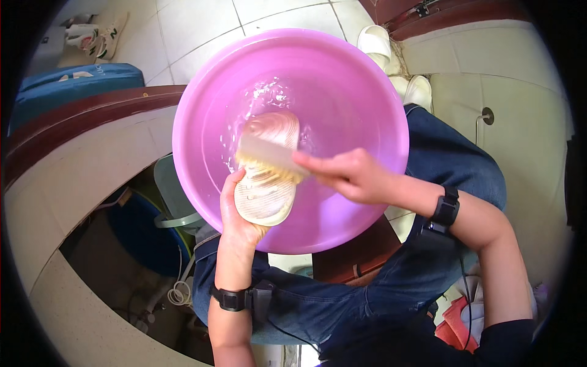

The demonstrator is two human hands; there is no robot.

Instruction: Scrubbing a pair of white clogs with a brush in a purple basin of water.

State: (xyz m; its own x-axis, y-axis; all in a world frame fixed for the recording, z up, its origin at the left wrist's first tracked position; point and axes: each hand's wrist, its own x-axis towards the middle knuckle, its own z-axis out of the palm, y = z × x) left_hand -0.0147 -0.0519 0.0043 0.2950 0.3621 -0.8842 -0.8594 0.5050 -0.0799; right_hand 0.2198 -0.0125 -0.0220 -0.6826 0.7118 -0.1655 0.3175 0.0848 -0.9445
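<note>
A wide pink basin [183, 147] with water in it stands before me. My left hand [235, 214] grips a pale, ridged slipper [266, 205] by its near left edge, over the basin. The slipper's grooved sole faces up, and its far end is by the rippling water. My right hand [354, 174] is closed around a scrubbing brush [269, 151] with a whitish back and yellow bristles. The bristles lie across the middle of the sole, and the brush is smeared by motion. Part of the sole is hidden under it.
Beyond the basin, white slippers [374, 44] stand on the tiled floor [202, 24]. A blue bag-like item [79, 82] and sneakers [104, 43] are at the far left. My jeans-clad legs [452, 162] flank the basin. A grey-green bucket [174, 189] sits at the left.
</note>
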